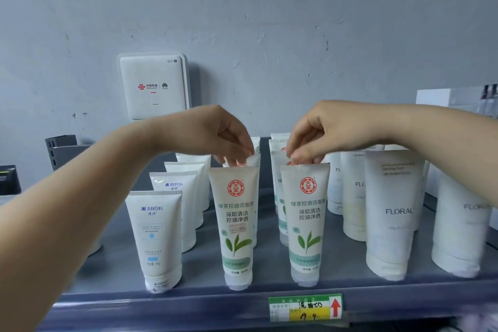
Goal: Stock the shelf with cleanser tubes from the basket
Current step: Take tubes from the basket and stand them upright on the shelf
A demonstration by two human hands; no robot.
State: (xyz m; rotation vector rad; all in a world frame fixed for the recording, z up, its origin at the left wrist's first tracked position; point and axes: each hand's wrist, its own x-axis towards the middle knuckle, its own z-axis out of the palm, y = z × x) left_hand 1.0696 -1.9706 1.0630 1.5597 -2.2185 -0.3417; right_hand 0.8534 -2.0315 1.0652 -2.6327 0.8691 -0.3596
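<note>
Two hands: left hand (215,135) fingers pinch hidden rear tube | right hand (320,132) fingers curled, hold unclear | basket unseen

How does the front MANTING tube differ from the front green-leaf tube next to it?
The MANTING tube has blue print; the green-leaf tube has a red seal, leaf picture and price sticker. The MANTING tube stands shorter and untouched; the left hand reaches just behind the green-leaf tube's top. Both stand cap-down.

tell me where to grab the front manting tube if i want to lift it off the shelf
Pinch the flat crimped top edge of the front Manting tube, coming straight down from above. It stands upright on its cap, with another tube close behind and a green tea tube to its right, so the top seam is the freest part; the sides are more crowded.
</note>
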